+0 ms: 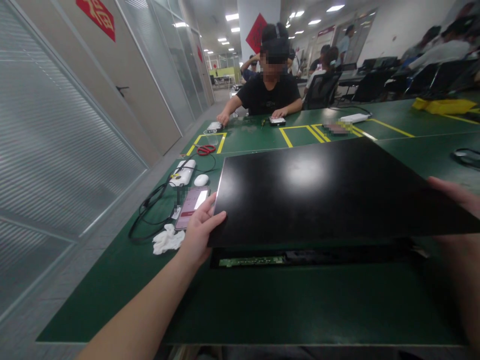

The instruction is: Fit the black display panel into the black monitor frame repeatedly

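Observation:
A large, glossy black display panel [322, 195] is held over the green table, reflecting a bright spot of light. My left hand [198, 230] grips its left edge, thumb on top and fingers along the side and beneath. At the right edge, my right hand [457, 200] holds the panel, its fingers partly hidden and blurred. Below the panel's near edge shows a dark strip carrying a narrow green circuit board [251, 261]; whether it is joined to the panel I cannot tell.
Left of the panel lie a phone [192, 206], crumpled tissue [168, 240], a white power bank-like box [183, 172], a white round case [201, 180], black cables [144, 205] and red-handled scissors [206, 149]. Across the green table [300, 305], a person [270, 92] handles small boxy devices.

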`<act>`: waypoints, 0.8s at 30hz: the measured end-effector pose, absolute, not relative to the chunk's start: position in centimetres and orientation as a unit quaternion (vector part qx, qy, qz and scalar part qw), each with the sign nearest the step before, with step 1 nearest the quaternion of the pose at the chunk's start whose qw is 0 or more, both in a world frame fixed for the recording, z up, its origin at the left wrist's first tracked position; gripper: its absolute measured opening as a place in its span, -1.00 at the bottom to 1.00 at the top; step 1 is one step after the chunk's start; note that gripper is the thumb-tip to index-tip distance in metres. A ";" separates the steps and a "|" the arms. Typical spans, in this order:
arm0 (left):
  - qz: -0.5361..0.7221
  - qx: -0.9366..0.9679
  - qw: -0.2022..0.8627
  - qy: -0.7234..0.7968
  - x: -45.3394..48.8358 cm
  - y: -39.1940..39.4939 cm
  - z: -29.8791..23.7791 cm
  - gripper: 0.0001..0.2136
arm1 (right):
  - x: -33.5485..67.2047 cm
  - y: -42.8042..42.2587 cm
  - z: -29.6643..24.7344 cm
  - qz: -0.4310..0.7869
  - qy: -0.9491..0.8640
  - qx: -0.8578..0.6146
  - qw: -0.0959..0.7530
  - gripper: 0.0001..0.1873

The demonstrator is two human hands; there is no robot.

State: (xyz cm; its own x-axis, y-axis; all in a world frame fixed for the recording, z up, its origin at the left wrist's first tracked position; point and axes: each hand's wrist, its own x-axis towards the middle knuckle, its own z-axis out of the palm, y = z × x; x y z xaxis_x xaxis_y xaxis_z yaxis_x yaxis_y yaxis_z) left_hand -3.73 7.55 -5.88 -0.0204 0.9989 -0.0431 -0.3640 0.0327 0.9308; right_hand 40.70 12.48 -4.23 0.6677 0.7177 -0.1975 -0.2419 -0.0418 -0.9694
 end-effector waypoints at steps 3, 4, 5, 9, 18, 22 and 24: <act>0.579 0.383 0.584 0.422 -3.4 7.5 -5.9 -0.24 | 40.6 12.5 -4.3 0.434 -0.131 -0.597 0.662 -0.84; 0.577 0.384 0.582 0.425 -3.4 7.5 -5.8 -0.23 | 40.6 12.4 -4.3 0.460 -0.127 -0.582 0.658 -0.78; 0.575 0.385 0.580 0.430 -3.4 7.5 -5.7 -0.23 | 40.4 12.3 -4.2 0.483 -0.127 -0.568 0.654 -0.73; 0.561 0.397 0.570 0.451 -3.7 7.5 -5.5 -0.31 | 40.0 11.9 -4.2 0.495 -0.124 -0.520 0.685 -0.78; 0.500 0.496 0.540 0.462 -4.6 8.2 -7.1 -0.43 | 40.2 12.0 -4.1 0.414 -0.084 -0.459 0.781 -0.79; 0.425 0.627 0.417 0.503 -4.5 7.8 -7.5 -0.47 | 40.4 12.1 -4.4 0.374 -0.095 -0.437 0.813 -0.91; 0.393 0.679 0.374 0.495 -4.5 7.5 -7.8 -0.44 | 40.3 12.4 -4.6 0.361 -0.099 -0.412 0.830 -0.88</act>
State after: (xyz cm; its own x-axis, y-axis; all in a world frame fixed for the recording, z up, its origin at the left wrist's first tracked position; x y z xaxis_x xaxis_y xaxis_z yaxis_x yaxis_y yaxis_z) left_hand -4.47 7.51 -7.76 0.2011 0.9656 0.1647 0.3776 -0.2316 0.8965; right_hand 40.32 12.41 -4.56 0.7192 0.6820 -0.1328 -0.5179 0.3988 -0.7568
